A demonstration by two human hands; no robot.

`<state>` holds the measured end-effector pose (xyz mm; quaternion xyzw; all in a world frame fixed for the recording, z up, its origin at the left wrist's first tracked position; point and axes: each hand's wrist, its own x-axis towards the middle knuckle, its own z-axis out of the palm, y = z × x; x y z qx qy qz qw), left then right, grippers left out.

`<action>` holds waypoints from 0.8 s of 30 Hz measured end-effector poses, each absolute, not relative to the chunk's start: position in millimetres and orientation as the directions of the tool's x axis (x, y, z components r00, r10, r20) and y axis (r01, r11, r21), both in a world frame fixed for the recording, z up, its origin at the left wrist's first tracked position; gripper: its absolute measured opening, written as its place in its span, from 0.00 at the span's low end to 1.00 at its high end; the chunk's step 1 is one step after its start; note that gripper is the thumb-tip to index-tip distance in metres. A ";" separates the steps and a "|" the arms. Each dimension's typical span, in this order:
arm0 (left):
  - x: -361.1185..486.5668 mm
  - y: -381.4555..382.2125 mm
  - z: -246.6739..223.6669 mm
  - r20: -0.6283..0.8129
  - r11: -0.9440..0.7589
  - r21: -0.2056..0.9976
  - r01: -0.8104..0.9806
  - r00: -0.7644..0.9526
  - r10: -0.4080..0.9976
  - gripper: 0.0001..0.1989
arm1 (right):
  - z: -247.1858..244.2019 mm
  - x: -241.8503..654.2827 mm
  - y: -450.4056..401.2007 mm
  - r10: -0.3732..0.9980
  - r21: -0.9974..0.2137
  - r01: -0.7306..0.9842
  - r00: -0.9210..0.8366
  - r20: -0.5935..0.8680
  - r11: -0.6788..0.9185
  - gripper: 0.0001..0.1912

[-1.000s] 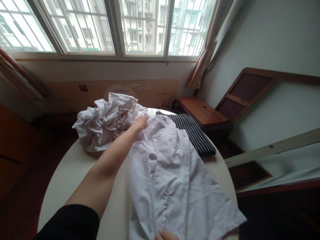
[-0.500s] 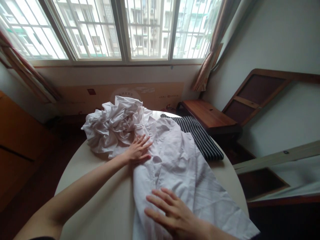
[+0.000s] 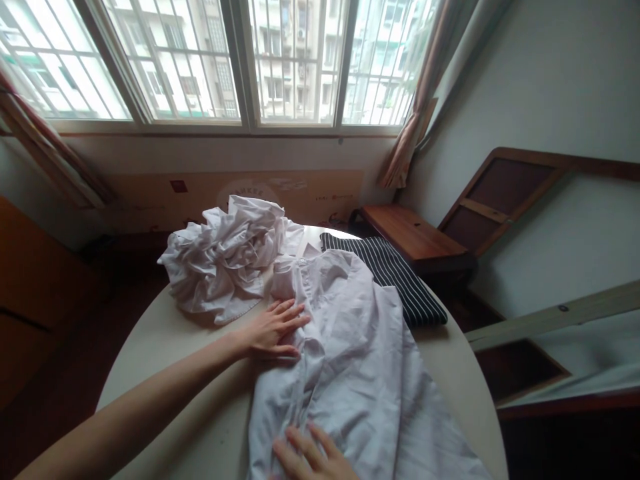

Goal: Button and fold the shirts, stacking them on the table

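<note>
A white shirt [image 3: 360,353] lies spread over the round table [image 3: 200,407], its collar end toward the window and some creases across it. My left hand [image 3: 280,331] rests flat on the shirt's left part, fingers apart. Lower down, near the bottom edge of the view, my right hand [image 3: 315,457] lies on the same cloth with its fingers spread; its wrist is out of view. Beyond my left hand, a crumpled heap of white cloth [image 3: 220,260] sits at the table's far left edge.
A folded black cloth with white stripes [image 3: 390,273] lies at the table's far right. Behind it stands a low wooden stand [image 3: 410,230]. A wooden-framed piece of furniture [image 3: 493,193] leans along the right wall. A barred window [image 3: 290,67] with curtains [image 3: 403,153] spans the far side.
Both hands and the shirt have moved toward me, and the shirt's collar end now lies apart from the crumpled heap. My right hand has come nearer the bottom edge.
</note>
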<state>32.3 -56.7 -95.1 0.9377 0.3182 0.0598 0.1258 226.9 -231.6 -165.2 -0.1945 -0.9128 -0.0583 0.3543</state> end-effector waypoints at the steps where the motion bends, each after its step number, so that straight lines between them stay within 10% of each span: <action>1: 31.1 -49.2 -91.5 0.108 -0.740 0.308 0.599 0.750 0.652 0.32 | -143.3 231.3 -209.2 0.330 -0.150 0.303 -0.731 0.598 0.941 0.10; 3: 30.1 -24.5 -82.3 0.314 -0.616 0.390 0.685 0.530 0.788 0.25 | -94.9 242.9 -145.8 0.598 -0.425 0.436 -0.689 0.409 0.793 0.19; 6: 35.0 22.5 -70.7 0.427 -0.327 0.519 0.790 0.092 0.900 0.22 | -41.4 257.9 -29.7 0.834 -0.510 0.662 -0.402 0.377 0.549 0.20; 11: 51.2 51.4 -79.3 0.261 -0.211 0.321 0.923 0.128 0.957 0.12 | -41.6 270.8 89.9 0.945 -0.348 0.882 -0.263 0.193 0.316 0.25; 18: 34.8 19.1 -102.8 0.403 -0.447 0.046 0.894 0.393 0.827 0.06 | -86.3 299.8 68.1 0.704 0.070 0.723 -0.687 0.183 0.687 0.11; 21: 23.3 21.0 -100.2 0.388 -0.508 0.207 0.836 0.406 0.827 0.11 | -88.2 305.2 61.1 0.670 -0.047 0.678 -0.709 0.219 0.733 0.07; 24: 23.1 35.8 -96.4 0.324 -0.325 0.609 0.724 0.147 0.935 0.19 | -83.2 298.8 72.2 0.889 -0.368 0.815 -0.363 0.278 0.448 0.11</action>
